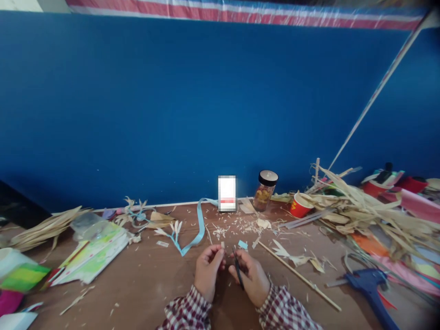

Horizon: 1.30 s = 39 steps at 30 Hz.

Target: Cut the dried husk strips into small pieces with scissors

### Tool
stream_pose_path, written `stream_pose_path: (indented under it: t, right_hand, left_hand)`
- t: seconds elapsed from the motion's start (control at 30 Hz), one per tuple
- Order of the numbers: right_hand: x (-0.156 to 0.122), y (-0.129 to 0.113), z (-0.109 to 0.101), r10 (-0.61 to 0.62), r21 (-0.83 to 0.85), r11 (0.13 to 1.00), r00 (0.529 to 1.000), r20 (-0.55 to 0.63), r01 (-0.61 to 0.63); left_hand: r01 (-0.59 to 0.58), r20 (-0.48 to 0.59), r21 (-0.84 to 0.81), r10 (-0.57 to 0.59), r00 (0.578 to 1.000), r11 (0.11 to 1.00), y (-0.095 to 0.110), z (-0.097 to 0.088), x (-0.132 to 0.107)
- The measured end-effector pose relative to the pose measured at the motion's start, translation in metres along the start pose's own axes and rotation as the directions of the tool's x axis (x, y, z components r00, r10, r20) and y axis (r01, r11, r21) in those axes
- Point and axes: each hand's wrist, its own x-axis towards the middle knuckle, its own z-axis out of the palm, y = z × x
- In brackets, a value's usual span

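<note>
Above the brown table, my left hand (208,268) pinches a small pale piece, seemingly corn husk (222,245), between thumb and fingertips. My right hand (253,277), just beside it, is closed around a slim black tool (238,268) whose tip points away from me. Whether the tool is scissors or tweezers I cannot tell. The two hands are close but apart. Beyond them lie pale husk clippings (222,229) and a light blue scrap (243,245). Left of these, a light blue ribbon (200,224) curves toward a small husk flower (176,230) with blue-wrapped stems.
A jar with a black lid (264,192) and a red paper cup (300,206) stand at the back. Dried husks (357,206) pile up at right, near a blue glue gun (369,284). A thin stick (299,275) lies right of my hands. Green-white packaging (99,254) lies left.
</note>
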Motion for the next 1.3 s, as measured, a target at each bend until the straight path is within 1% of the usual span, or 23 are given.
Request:
stream_pose_path:
  t: [0.13, 0.23, 0.33, 0.43, 0.53, 0.77, 1.03, 1.17, 1.3]
  right_hand:
    - [0.001, -0.001, 0.0, 0.005, 0.001, 1.0, 1.0, 0.022, -0.005]
    - [0.001, -0.002, 0.0, 0.003, -0.007, 1.0, 0.999, 0.033, -0.003]
    - [0.0, -0.004, -0.001, 0.001, -0.079, 0.997, 0.999, 0.033, 0.002]
    - [0.0, -0.008, -0.003, -0.03, -0.158, 0.987, 0.998, 0.049, 0.038]
    - [-0.001, -0.011, -0.003, -0.045, -0.188, 0.981, 0.998, 0.052, 0.054]
    - [-0.001, -0.015, -0.003, -0.05, -0.184, 0.981, 0.998, 0.047, 0.058]
    - [-0.001, -0.012, -0.003, -0.053, -0.198, 0.978, 0.998, 0.046, 0.061]
    - [-0.001, -0.01, -0.002, -0.045, -0.176, 0.983, 0.998, 0.043, 0.052]
    - [-0.001, -0.012, -0.001, -0.045, -0.158, 0.986, 0.998, 0.045, 0.052]
  left_hand:
    - [0.056, -0.029, -0.045, -0.057, 0.998, 0.997, 0.006, 0.001, 0.0]
    - [0.083, -0.03, -0.059, -0.085, 0.996, 0.995, 0.009, 0.002, -0.001]
    - [0.081, -0.026, -0.051, -0.082, 0.996, 0.995, 0.011, 0.003, -0.002]
    - [0.07, -0.025, -0.04, -0.071, 0.997, 0.997, 0.01, 0.003, -0.001]
    - [0.061, -0.02, -0.017, -0.062, 0.998, 0.998, 0.007, 0.002, 0.0]
    - [0.036, 0.01, 0.012, -0.036, 0.999, 0.999, 0.004, 0.001, 0.001]
    - [0.016, 0.048, 0.039, -0.018, 0.999, 0.999, 0.001, -0.001, 0.002]
    - [0.02, 0.052, 0.035, -0.022, 0.998, 0.999, 0.001, -0.001, 0.002]
    - [0.03, 0.034, 0.031, -0.031, 0.999, 0.999, 0.003, 0.0, 0.001]
